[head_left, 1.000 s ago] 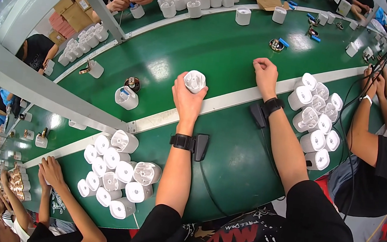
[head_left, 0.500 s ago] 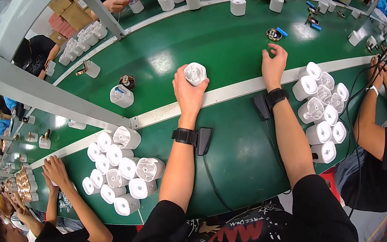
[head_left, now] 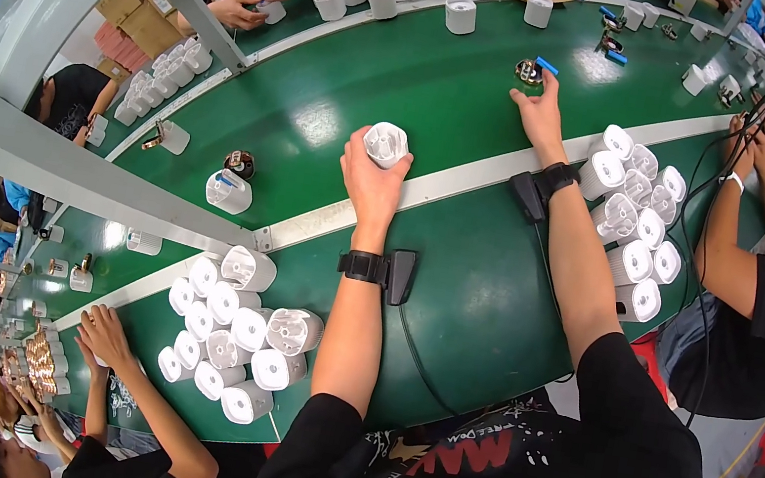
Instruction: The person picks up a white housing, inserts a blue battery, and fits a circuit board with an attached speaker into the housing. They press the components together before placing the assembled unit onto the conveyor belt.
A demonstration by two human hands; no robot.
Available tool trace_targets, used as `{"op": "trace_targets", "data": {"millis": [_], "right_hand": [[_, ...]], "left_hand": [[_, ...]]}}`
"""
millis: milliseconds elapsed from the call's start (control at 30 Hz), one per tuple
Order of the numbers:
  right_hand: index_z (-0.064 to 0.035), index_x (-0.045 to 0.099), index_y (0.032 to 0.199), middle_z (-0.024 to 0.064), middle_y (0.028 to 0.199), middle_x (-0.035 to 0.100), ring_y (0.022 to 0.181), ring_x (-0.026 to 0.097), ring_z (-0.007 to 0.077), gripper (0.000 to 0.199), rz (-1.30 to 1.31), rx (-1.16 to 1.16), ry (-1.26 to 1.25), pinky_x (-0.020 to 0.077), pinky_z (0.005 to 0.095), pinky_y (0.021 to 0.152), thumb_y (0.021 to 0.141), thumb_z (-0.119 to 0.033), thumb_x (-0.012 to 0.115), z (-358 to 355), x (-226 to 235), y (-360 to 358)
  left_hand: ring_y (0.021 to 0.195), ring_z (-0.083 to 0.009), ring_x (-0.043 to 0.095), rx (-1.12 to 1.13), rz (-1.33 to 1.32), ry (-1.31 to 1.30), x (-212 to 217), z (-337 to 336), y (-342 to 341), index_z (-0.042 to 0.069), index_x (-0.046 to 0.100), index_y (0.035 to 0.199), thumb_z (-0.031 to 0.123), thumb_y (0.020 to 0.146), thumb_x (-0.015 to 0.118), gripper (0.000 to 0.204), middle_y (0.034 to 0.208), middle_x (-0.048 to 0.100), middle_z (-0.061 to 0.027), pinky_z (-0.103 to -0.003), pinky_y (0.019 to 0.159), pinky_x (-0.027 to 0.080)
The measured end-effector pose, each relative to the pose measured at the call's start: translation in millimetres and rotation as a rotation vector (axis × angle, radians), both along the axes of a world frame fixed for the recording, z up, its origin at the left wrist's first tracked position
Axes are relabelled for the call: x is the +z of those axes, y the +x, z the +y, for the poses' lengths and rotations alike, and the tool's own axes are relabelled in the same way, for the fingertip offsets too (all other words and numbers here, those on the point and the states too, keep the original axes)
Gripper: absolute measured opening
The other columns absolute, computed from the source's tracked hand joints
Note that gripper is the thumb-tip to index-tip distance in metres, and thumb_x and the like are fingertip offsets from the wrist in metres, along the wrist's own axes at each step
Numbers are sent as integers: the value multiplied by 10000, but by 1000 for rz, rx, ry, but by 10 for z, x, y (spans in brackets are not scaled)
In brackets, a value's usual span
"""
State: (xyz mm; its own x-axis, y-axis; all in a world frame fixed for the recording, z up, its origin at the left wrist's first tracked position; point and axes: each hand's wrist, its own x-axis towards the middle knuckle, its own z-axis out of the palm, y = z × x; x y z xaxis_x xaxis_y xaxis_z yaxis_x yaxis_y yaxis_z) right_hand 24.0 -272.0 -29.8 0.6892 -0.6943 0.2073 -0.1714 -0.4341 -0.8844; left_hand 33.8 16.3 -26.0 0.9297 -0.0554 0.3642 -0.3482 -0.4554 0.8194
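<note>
My left hand (head_left: pixel 373 178) is closed around a white plastic housing (head_left: pixel 385 145), its hollow, ribbed end facing up, over the green belt. Reaching farther out, my right hand (head_left: pixel 538 122) has thumb and fingers apart. Its fingertips are right beside a small round part with copper-coloured and dark areas (head_left: pixel 528 72) and the blue cylinder (head_left: pixel 547 66) next to it. Whether a fingertip touches the cylinder, I cannot tell. Each of my wrists wears a black strap with a small black box.
White housings stand in groups left (head_left: pixel 249 329) and right (head_left: pixel 637 262) of my arms. A pale rail (head_left: pixel 471 185) edges the belt. On the belt at left sits a housing (head_left: pixel 229 192) beside a dark round part. A grey post (head_left: pixel 104 165) and black cables flank me; co-workers sit around.
My right hand has moved forward to the round part and blue cylinder. Things on the belt have shifted slightly left. My left hand still holds its housing in about the same place.
</note>
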Motion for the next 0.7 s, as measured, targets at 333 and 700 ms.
{"op": "trace_targets", "data": {"millis": [333,700], "right_hand": [[-76,471,1350,116,1139,696,984,658,307,576,-36,21,-333,507,388,875,844,-236,693,-215,-130,65],[-99,639,1160,103,1048,706,836,649,296,314,-11,342,-229,524,400,808,847,-105,658,249,225,-102]], "left_hand": [[1093,-351,539,-19,32,-15,41,-66,-41,39,523,1243,137,686,829,644,1165,588,-150,-446,954,449],[1104,-353,537,3,44,4,45,-3,-23,35,519,1254,145,683,830,660,1180,585,-151,-448,957,448]]}}
